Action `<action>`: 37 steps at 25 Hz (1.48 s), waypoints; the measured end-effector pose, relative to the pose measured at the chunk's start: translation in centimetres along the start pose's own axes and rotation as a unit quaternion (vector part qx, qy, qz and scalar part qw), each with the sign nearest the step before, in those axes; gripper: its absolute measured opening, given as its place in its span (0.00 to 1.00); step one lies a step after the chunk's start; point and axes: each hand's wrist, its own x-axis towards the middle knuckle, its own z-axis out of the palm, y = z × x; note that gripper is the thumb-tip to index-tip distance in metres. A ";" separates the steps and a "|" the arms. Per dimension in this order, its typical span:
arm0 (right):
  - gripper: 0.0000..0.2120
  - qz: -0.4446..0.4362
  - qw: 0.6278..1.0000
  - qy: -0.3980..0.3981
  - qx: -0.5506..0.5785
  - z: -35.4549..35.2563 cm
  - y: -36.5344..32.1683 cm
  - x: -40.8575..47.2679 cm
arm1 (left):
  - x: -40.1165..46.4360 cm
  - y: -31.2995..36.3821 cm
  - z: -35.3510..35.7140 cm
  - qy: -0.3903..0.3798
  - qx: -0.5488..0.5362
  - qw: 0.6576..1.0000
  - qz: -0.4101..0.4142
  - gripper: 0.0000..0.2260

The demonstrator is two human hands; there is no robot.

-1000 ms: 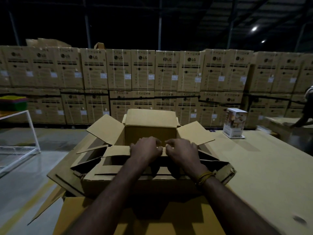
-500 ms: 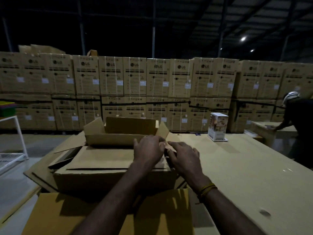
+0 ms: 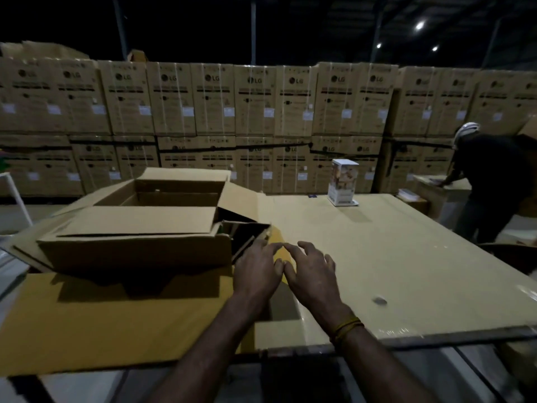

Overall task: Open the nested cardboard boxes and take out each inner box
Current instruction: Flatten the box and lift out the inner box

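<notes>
Both hands hover palm-down side by side over the table [image 3: 406, 271], fingers loosely spread, holding nothing: left hand [image 3: 257, 269] just beside the cardboard box [image 3: 136, 248] right corner, right hand [image 3: 312, 271] touching it at the thumbs. Box sits left on flat cardboard sheet [image 3: 101, 315], top flaps open. Farther back: small white carton [image 3: 343, 181], stacked LG boxes [image 3: 261, 112], another person [image 3: 488, 181] far right.

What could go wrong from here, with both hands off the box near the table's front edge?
Neither the left hand nor the right hand holds the open cardboard box. It sits toward the table's left side on a loose cardboard sheet overhanging the front edge, so a careless pull might slide it. Dim lighting may hide flap edges.
</notes>
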 end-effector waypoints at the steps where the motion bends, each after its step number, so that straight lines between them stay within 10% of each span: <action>1: 0.21 0.005 1.000 -0.004 -0.005 0.0 1.3 -0.9 | -0.9 0.8 1.2 -0.008 -0.003 1.000 0.002 0.19; 15: 0.23 0.119 0.988 -0.058 -0.076 2.3 19.8 -5.4 | -1.9 10.9 18.1 -0.147 -0.019 0.986 0.079 0.23; 37: 0.26 0.144 0.976 -0.100 -0.127 9.7 42.6 20.5 | 25.7 17.8 41.4 -0.188 -0.051 0.978 0.075 0.27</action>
